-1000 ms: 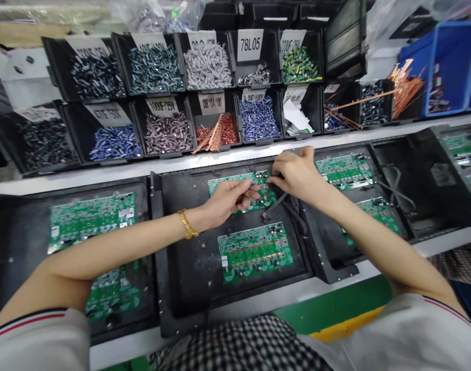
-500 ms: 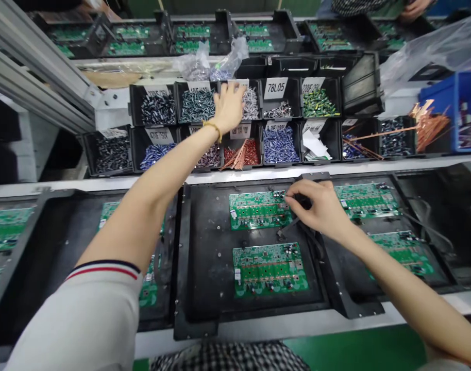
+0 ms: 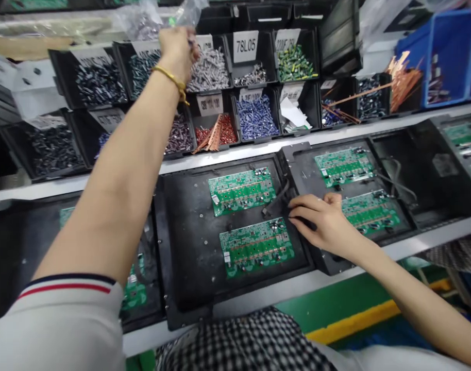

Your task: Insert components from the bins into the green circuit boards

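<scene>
My left hand [image 3: 177, 54] is raised at the back row of bins, beside the bin of grey cylindrical parts [image 3: 210, 72]. Its fingers are curled in, and a small dark bit shows at the blurred fingertips. My right hand [image 3: 322, 221] hovers over the tray's right rim with thumb and fingers pinched together; what they hold is too small to make out. Left of it, in the black tray [image 3: 185, 247], lie an upper green circuit board [image 3: 241, 190] and a lower green circuit board [image 3: 256, 246]. A grey cable [image 3: 276, 200] runs beside the upper board.
Labelled black bins hold blue parts [image 3: 257, 117], red parts [image 3: 225, 129] and green parts [image 3: 296, 64]. Clear plastic bags [image 3: 143, 20] lie behind my left hand. A neighbouring tray with circuit boards [image 3: 346, 166] adjoins on the right, and a blue crate [image 3: 448, 56] stands at the back right.
My left hand has lifted off the grey-parts bin and its fingers have curled. My right hand has moved from the upper board's right end toward the tray's right rim. The view has tilted and shifted.
</scene>
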The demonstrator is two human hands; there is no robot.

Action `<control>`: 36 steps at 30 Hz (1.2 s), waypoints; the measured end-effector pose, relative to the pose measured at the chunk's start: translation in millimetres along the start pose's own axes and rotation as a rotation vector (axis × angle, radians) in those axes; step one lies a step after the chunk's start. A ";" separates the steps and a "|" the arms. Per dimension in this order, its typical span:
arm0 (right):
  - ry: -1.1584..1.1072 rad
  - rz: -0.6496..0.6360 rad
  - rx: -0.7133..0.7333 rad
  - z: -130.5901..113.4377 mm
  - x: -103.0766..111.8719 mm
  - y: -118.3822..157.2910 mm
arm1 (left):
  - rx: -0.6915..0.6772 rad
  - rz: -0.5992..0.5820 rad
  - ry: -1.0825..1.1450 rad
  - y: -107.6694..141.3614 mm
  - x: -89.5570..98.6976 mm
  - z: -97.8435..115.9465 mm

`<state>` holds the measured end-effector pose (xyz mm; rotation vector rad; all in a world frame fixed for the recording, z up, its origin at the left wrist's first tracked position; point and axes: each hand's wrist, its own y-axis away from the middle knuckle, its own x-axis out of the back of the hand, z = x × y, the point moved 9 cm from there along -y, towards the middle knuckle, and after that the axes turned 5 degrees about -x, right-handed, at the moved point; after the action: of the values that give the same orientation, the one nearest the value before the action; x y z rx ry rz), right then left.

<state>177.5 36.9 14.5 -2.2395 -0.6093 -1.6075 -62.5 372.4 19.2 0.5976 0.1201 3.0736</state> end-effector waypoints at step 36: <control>-0.348 0.244 -0.278 -10.8 23.7 5.2 | 0.726 -0.372 0.969 355.8 -157.2 -40.3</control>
<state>177.9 30.9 40.4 -2.7037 -0.1850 -1.2571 70.5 11.2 -49.5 -0.8777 1.1841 2.5644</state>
